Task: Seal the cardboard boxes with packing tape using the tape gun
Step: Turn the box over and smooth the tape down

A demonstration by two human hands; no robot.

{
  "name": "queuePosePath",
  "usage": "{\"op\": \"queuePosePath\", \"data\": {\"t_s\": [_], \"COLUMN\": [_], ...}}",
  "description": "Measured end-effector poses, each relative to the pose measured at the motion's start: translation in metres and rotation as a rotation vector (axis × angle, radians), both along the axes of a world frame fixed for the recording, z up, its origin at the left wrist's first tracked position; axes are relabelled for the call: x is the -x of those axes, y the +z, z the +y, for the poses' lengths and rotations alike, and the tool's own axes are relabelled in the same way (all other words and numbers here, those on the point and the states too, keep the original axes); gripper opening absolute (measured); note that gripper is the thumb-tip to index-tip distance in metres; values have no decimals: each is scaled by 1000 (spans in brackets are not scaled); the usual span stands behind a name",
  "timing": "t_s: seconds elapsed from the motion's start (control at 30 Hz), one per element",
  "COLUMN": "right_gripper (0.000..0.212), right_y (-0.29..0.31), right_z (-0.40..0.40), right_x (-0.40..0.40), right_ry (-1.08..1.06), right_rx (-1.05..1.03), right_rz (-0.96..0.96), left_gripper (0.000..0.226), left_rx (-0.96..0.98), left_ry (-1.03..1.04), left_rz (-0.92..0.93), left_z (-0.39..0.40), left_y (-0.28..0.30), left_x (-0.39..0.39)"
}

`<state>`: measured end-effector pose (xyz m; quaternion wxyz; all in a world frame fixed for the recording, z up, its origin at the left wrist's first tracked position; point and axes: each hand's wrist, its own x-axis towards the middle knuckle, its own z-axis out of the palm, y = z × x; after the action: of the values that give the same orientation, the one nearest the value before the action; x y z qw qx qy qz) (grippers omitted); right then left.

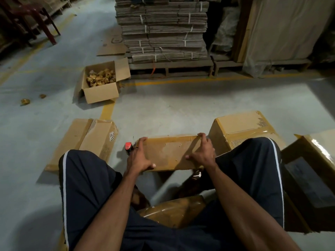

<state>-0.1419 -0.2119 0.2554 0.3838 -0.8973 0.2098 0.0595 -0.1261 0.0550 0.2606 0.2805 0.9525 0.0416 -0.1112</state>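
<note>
A flat-looking cardboard box [168,153] sits between my knees, its top face toward me. My left hand [138,158] grips its left end, thumb curled under the near edge. My right hand [203,151] grips its right end, fingers over the far corner. The red and black tape gun [129,147] lies on the floor just left of the box, partly hidden behind my left hand. A taped box [243,131] stands to the right, behind my right knee.
A flattened carton [85,140] lies on the floor at left. An open box of golden scraps [101,80] stands farther off. More taped boxes [311,169] sit at right, and one [174,209] under my legs. A pallet of flat cartons [163,28] rises behind.
</note>
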Motion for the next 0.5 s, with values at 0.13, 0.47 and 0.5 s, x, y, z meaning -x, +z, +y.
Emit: {"op": "queuePosePath", "data": {"t_s": [0.13,0.47,0.5], "right_gripper": [117,89,87], "right_y": [-5,5,4], "right_z": [-6,-43,-49], "right_x": [13,31,36], "right_ry": [-137,-517,-560], "right_rx": [-6,-11,-13], "right_rz": [-72,-434,-430], "left_gripper": [125,105,105], "left_rx": [-68,138,141], "left_ry": [-27,9,-11], "left_rz": [-117,-335,-336], "left_z": [-19,-109,-120], "left_y": [1,-3,-4], "left_x": [-8,-37,-40]}}
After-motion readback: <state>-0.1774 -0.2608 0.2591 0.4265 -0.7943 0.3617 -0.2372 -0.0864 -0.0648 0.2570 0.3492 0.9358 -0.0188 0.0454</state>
